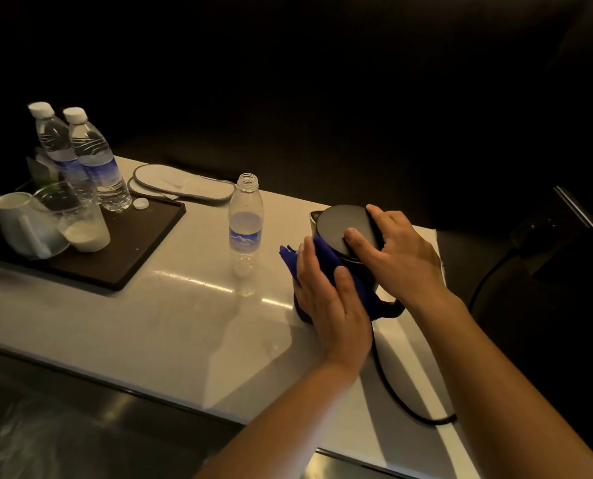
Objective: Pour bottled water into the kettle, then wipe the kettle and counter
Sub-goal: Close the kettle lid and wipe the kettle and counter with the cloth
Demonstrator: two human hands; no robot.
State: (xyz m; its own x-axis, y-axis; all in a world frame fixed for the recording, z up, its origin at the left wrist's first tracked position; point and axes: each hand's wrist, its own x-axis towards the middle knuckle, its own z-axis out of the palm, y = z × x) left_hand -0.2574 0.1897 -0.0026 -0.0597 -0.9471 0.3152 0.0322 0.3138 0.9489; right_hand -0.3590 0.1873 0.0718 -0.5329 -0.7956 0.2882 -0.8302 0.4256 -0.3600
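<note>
A black kettle [343, 224] with its lid down stands on the pale counter [170, 319], right of centre. My right hand [397, 252] lies flat on the lid and holds the kettle steady. With its fingers together, my left hand [326, 297] presses a blue cloth [326, 257] against the kettle's left side. Left of the kettle an uncapped water bottle [246, 223], almost empty, stands upright. Its white cap [141, 203] lies on the dark tray [129, 247].
The tray at the left carries two capped full bottles [94, 160], a white mug [15, 216] and a glass [77, 216]. White slippers [181, 183] lie behind it. The kettle's black cord [392, 388] trails across the counter toward the right edge.
</note>
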